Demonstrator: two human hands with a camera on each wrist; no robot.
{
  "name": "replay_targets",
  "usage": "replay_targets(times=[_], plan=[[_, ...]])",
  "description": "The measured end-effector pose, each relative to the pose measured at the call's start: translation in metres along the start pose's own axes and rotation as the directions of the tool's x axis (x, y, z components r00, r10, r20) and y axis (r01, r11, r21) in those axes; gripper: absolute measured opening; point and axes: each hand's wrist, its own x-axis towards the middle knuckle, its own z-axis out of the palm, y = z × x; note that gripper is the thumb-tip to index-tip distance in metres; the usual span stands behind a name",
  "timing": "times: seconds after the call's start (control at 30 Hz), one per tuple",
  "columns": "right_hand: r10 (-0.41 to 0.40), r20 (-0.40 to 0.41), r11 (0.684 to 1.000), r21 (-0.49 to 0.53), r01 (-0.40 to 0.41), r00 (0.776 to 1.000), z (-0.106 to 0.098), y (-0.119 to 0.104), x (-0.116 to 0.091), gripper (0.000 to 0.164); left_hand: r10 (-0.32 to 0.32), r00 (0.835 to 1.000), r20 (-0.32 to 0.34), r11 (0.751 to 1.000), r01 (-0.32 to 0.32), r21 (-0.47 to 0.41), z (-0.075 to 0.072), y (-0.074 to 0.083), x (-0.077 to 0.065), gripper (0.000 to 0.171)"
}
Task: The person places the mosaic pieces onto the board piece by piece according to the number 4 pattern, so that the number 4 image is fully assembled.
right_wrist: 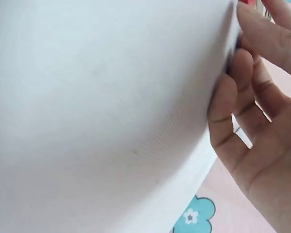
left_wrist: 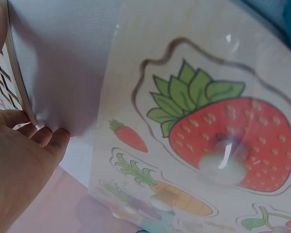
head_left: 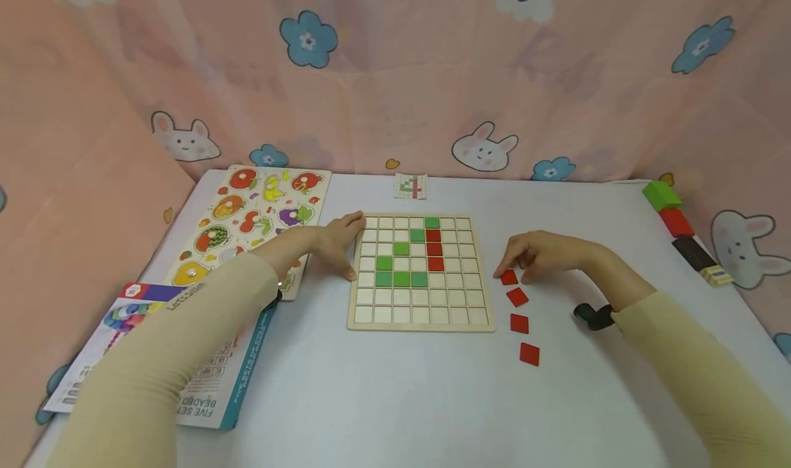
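Observation:
A wooden grid board (head_left: 421, 326) lies flat, its squares partly filled with green tiles (head_left: 402, 248) in a slant and a short row, and three red tiles (head_left: 434, 248) in a column. My left hand (head_left: 336, 243) rests at the board's left edge, fingers at the far corner and thumb lower down; the left wrist view shows fingertips against the rim. Right of the board, my right hand (head_left: 540, 254) has finger and thumb on either side of the farthest loose red tile (head_left: 509, 277). Below it, three more red squares (head_left: 519, 323) lie in a line towards me.
A small pattern card (head_left: 410, 186) with a green and red design lies behind the board. On the left are a fruit puzzle board (head_left: 296, 248) and a printed box (head_left: 225, 385). Several blocks (head_left: 676, 222), green, red, black and yellowish, line the right edge. A patterned cloth (head_left: 395, 77) hangs behind.

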Motion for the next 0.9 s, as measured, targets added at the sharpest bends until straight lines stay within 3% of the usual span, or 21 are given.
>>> replay_targets(times=[0.33, 0.73, 0.9], plan=[[0.016, -0.207, 0.984, -0.173, -0.053, 0.978, 0.004, -0.005, 0.009, 0.018, -0.005, 1.000, -0.006, 1.000, 0.005, -0.001, 0.001, -0.001, -0.001, 0.115], [0.030, -0.186, 0.969, -0.237, -0.074, 0.982, 0.003, -0.024, 0.026, 0.022, -0.002, 1.000, -0.001, 1.000, 0.002, -0.008, 0.001, 0.000, -0.001, 0.115], [0.036, -0.267, 0.972, -0.215, -0.096, 0.963, -0.001, -0.033, 0.029, 0.019, -0.008, 1.000, -0.002, 1.000, 0.008, -0.004, 0.001, -0.001, -0.001, 0.116]])
